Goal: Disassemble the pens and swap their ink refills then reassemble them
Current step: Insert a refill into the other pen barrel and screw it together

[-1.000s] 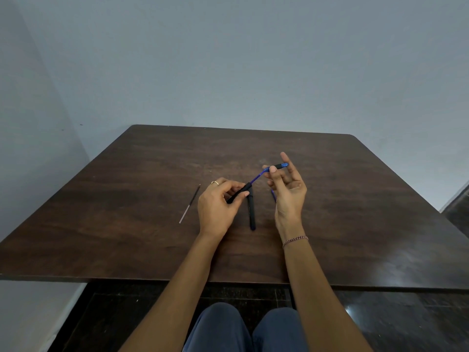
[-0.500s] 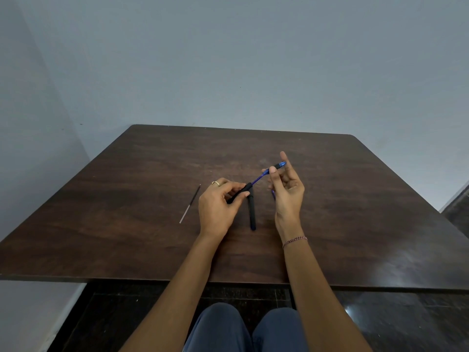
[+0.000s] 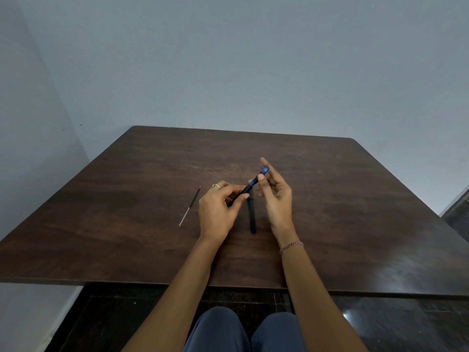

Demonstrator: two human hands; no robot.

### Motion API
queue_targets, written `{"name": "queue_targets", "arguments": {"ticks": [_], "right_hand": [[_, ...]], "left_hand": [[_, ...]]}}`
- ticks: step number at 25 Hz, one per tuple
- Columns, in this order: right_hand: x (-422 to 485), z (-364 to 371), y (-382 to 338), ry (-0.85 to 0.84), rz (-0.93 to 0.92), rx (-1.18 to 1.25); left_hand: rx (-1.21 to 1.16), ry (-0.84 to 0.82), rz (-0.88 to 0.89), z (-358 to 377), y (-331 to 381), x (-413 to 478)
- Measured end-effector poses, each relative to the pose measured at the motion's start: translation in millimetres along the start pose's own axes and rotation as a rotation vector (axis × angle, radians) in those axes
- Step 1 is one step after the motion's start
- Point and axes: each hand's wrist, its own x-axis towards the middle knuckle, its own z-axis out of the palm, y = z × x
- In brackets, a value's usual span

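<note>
Left hand (image 3: 217, 212): fingers grip black barrel (image 3: 244, 192), rear end hidden.
Right hand (image 3: 276, 200): fingers pinch blue front section (image 3: 259, 177).
Second barrel (image 3: 252, 219): on worktop (image 3: 355, 212), top end covered.

A dark wooden table (image 3: 330, 199) bears a thin ink refill (image 3: 189, 207) and a black pen barrel (image 3: 252, 217), well apart.

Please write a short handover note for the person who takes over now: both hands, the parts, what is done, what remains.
Hands: left hand grips the black barrel; right hand pinches its blue end, above the table.
A second barrel lies between the hands; a loose refill lies left of them.
Done: at least one refill is out.
Left: probably seat the blue end, fit the loose refill into the second barrel, close it.
</note>
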Motion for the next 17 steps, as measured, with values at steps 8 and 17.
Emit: {"name": "queue_targets", "arguments": {"ticks": [8,17], "right_hand": [[-1.2,0.0,-2.3,0.006,0.017,0.005],[-0.8,-0.1,-3.4,0.036,0.019,-0.031]], "left_hand": [[-0.003,0.005,0.003,-0.4,0.4,-0.2],[-0.025,0.009,-0.001,-0.4,1.2,-0.8]]}}
